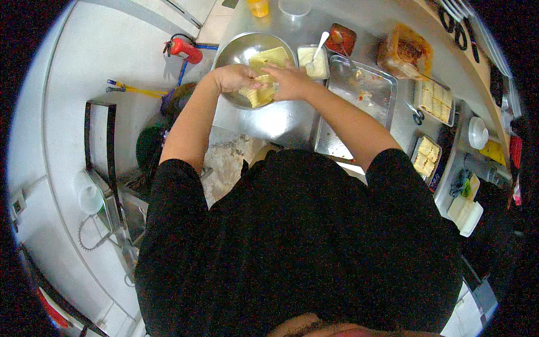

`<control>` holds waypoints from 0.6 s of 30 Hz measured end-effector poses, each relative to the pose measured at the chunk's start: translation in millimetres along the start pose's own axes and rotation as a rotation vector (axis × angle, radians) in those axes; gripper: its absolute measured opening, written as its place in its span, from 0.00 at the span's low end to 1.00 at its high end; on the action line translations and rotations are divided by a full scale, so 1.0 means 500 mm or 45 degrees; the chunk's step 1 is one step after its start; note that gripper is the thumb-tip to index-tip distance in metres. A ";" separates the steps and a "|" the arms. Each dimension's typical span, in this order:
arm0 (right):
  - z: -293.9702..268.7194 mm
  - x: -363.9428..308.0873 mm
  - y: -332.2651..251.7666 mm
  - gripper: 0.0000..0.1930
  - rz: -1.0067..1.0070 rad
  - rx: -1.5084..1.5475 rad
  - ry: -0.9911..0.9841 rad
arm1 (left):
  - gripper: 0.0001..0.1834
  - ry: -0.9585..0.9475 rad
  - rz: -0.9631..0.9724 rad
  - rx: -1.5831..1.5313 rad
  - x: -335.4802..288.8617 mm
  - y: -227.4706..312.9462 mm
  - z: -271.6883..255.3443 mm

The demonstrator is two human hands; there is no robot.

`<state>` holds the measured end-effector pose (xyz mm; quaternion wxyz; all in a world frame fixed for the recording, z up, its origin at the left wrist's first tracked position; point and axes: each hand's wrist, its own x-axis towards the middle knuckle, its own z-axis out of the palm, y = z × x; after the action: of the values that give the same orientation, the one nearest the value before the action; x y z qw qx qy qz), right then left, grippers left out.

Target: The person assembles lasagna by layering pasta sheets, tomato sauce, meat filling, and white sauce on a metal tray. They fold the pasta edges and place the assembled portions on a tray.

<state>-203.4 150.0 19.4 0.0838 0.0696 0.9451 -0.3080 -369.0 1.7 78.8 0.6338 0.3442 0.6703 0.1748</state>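
A round steel bowl (226,51) stands on the metal counter, with ridged yellow pasta sheets (275,55) inside it. Both hands are over the bowl, close together. Bent fingers of my left hand (234,78) close on a ridged pasta sheet (259,96) at the near side of the bowl. My right hand (289,82) grips the same cluster from the other side, its fingertips partly hidden. Whether they hold one sheet or two stuck together I cannot tell. Just right of the bowl is a container of white cream (310,56) with a spoon (320,45) in it.
Right of my hands lies a large smeared metal tray (368,84). Beyond it stand a red sauce container (341,38) and a tub of brown filling (412,48). Scissors (418,115) lie near a tray of ridged rolls (435,101). A fire extinguisher (185,50) is at the left wall.
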 end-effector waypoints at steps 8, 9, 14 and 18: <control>-0.006 0.070 -0.050 0.45 -0.166 0.062 -0.222 | 0.24 -0.291 0.266 0.288 0.005 -0.016 -0.079; 0.004 0.081 -0.043 0.42 -0.084 0.194 -0.324 | 0.24 -0.271 0.254 0.349 0.007 -0.018 -0.086; 0.076 0.109 -0.037 0.30 0.078 0.644 -0.372 | 0.22 -0.208 0.229 0.554 0.022 -0.043 -0.115; 0.052 0.101 -0.030 0.19 0.285 0.810 -0.567 | 0.23 -0.157 0.265 0.438 0.043 -0.104 -0.129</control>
<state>-252.6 126.5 -3.1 0.2937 0.1260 0.7481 -0.5815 -443.3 -7.3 37.0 0.5839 0.5249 0.6110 0.1009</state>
